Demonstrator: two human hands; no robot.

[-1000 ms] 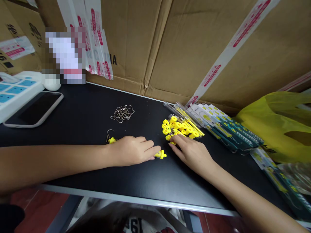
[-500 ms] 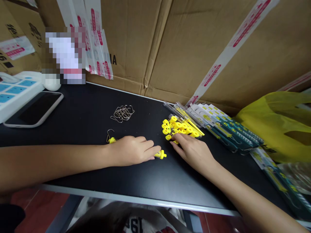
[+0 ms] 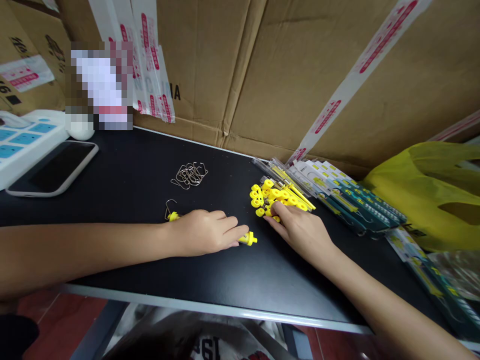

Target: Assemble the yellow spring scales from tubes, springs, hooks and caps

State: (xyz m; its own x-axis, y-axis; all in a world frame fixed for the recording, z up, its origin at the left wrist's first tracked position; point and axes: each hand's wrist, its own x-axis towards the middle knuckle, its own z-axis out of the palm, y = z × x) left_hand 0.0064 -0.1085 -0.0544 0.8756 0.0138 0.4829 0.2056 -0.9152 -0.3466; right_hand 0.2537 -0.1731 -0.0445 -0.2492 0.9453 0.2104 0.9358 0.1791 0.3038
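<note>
My left hand is closed around a spring scale lying across the dark tabletop. Its yellow end cap sticks out past my fingers on the right, and a bent wire hook shows at its other end; the middle is hidden under my palm. At the near edge of a heap of small yellow plastic caps, my right hand has its thumb and index finger apart, touching the pieces. One yellow piece shows between those fingers. Small metal springs lie among the caps.
Loose wire hooks lie in a pile behind my left hand. Clear tubes with yellow rods and packaged scales are at the right, beside a yellow bag. A phone and power strip are at left; cardboard boxes stand behind.
My right hand has shifted slightly to the right, and its index finger has lifted a little from the thumb over the yellow caps. My left hand and the spring scale have stayed put.
</note>
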